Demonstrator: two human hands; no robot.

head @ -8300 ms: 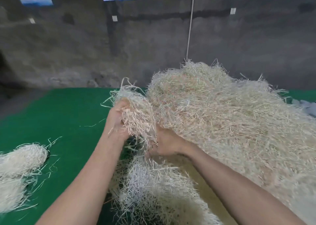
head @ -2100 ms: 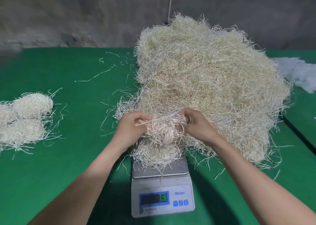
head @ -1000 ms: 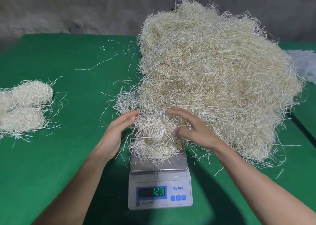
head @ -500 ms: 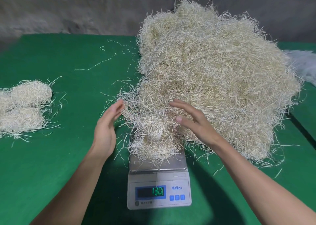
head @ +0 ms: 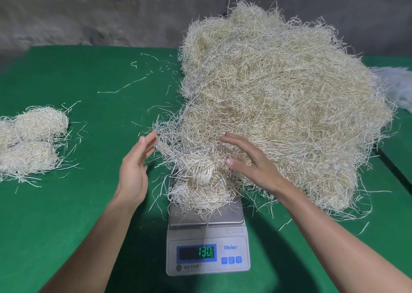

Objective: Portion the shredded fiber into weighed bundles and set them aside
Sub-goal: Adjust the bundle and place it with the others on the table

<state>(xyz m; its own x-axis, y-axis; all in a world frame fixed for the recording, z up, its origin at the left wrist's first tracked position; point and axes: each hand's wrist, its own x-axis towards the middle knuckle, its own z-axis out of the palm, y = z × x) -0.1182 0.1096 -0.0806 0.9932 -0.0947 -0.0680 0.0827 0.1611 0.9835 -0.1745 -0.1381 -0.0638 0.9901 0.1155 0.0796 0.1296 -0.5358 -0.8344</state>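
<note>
Digital kitchen scale sits on the green table cover, display facing the person. Green digits read 130; I can't make out a decimal point.

Fiber portion lies on the scale's steel pan, a loose clump with strands overhanging the pan's left and front edges. Its top merges with the fringe of the big shredded-fiber pile, which sits behind and to the right of the scale and overhangs the pan's rear edge.

Left hand: left of the scale, above the table, palm turned toward the portion, fingers straight and together, holding nothing. Clear gap between palm and portion. Fingertips are right at the pile's stray strands; can't tell if they touch.

Right hand: above the scale's right rear corner, fingers spread and straight, gripping nothing. It hovers just right of the portion's top, in front of the pile. Contact with the fiber can't be judged.

Finished bundles: rounded wads clustered well to the left of the scale, touching each other.

Loose strands lie scattered behind and left of the scale.
</note>
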